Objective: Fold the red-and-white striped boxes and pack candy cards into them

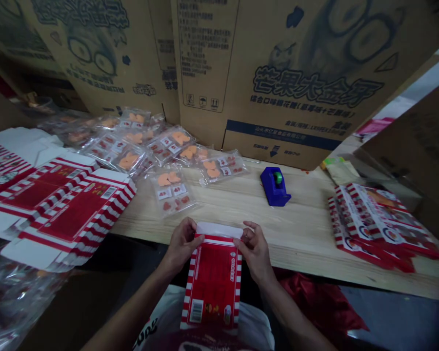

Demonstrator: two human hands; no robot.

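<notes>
Through the head view I see the left hand and right hand pinching the far corners of a red-and-white box just off the near edge of the table; its white flap is not tucked in, so I judge it unfinished. Several closed-looking packs lie on the right, while open-flapped cartons on the left and clear packets at far left seem unused.
</notes>
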